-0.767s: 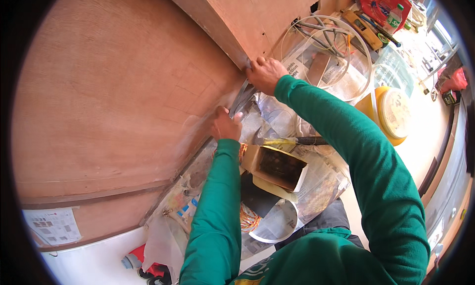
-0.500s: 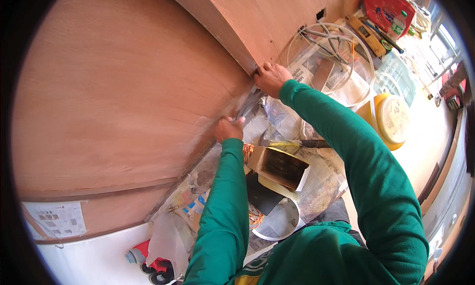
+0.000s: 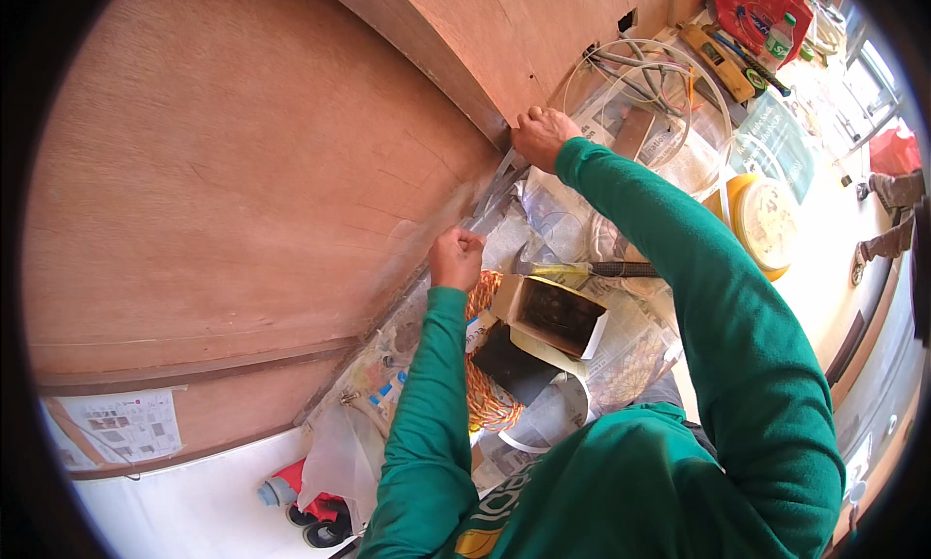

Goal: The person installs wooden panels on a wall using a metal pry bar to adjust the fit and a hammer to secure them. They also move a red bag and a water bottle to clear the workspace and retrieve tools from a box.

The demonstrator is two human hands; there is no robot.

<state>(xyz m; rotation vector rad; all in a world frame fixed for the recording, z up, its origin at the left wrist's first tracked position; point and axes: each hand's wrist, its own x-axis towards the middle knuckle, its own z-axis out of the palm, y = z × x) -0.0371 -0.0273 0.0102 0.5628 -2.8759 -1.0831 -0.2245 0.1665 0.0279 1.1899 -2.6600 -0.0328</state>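
Leftmost, a printed paper sheet (image 3: 126, 428) clings low on a broad reddish-brown wooden panel (image 3: 223, 171), whose matt face carries fine grain and a few thin dark lines. Next, below the panel's lower edge, a milky plastic bag (image 3: 339, 462) slumps in soft folds. The left hand (image 3: 454, 256), in a green sleeve (image 3: 432, 394), is close to the panel's foot with its fingers curled in and the thumb drawn against them; whether anything is caught in that pinch, I cannot tell. Just beside those fingers, a bundle of orange and white twisted cord (image 3: 495, 404) lies partly under a dark flat piece (image 3: 516, 365). Up and to the right from the left fingertips, a narrow grey strip (image 3: 499, 192) runs along the foot of the panel toward the right hand, shiny and pale in places, darker in others, its surface uneven; its exact material is unclear. At its upper end, the right hand (image 3: 543, 137) is pressed at the lower corner of a jutting wooden box section (image 3: 465, 55), fingers bent, their tips hidden, so how tightly they close and on what cannot be seen. Below, an open cardboard box (image 3: 511, 299) tilts near a black-gripped hammer (image 3: 626, 268), and farther right stands a yellow tub (image 3: 768, 224) with a pale lid
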